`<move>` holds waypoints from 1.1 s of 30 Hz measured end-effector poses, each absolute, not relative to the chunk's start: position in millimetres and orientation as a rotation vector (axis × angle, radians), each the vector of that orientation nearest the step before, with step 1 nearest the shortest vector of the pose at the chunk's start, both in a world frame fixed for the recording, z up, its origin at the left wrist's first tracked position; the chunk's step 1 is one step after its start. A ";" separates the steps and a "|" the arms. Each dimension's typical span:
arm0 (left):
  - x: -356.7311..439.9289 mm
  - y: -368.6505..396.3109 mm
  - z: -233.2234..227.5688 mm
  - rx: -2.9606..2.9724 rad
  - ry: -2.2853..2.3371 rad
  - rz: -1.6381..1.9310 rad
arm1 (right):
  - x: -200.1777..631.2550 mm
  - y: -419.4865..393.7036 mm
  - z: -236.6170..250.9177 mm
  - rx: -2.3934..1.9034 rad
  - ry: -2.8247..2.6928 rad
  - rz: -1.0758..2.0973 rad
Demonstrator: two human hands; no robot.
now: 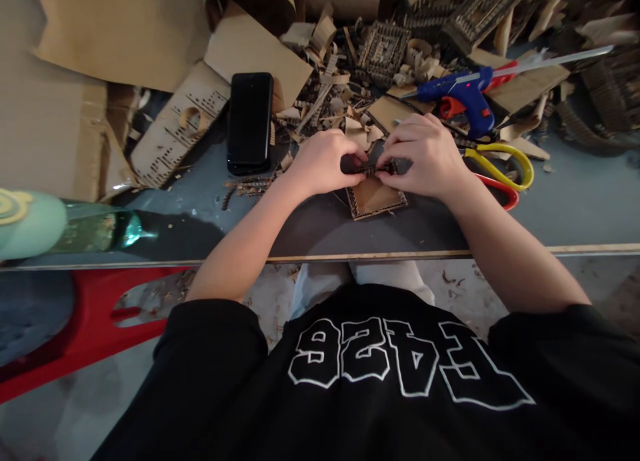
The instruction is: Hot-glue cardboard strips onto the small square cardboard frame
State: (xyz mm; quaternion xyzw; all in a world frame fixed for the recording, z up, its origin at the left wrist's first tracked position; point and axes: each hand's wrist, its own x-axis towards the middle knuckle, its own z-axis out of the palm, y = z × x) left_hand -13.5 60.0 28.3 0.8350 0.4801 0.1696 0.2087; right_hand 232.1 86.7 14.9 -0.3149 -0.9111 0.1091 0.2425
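A small square piece of cardboard (pixel 377 198) with corrugated strips along its edges lies on the table in front of me. At its far edge, my left hand (pixel 327 159) pinches a thin dark corrugated cardboard strip (pixel 371 171) between thumb and fingers. My right hand (pixel 423 155) grips the same strip from the other side, its thumb close to the left one. Part of the strip is hidden by the fingertips. Just beyond my right hand lies a blue glue gun (pixel 463 93) with a long clear glue stick in it.
Yellow and red handled scissors (pixel 515 167) lie right of my right hand. A black phone (pixel 249 121) rests at left, near a perforated cardboard strip (pixel 183 124). Cardboard scraps (pixel 330 91) heap at the back. A green bottle (pixel 35 224) lies at the left front edge.
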 end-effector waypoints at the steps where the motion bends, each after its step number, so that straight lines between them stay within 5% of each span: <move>1: -11.9 59.3 27.6 2.324 1.345 0.472 | 231.3 86.3 14.6 -0.868 -2.489 0.301; 24: -10.5 56.0 15.6 2.284 1.460 0.591 | 226.1 86.3 3.4 -0.916 -2.447 0.275; 33: -44.4 67.9 30.6 2.313 1.008 0.336 | 219.4 80.8 6.5 -0.827 -2.477 0.285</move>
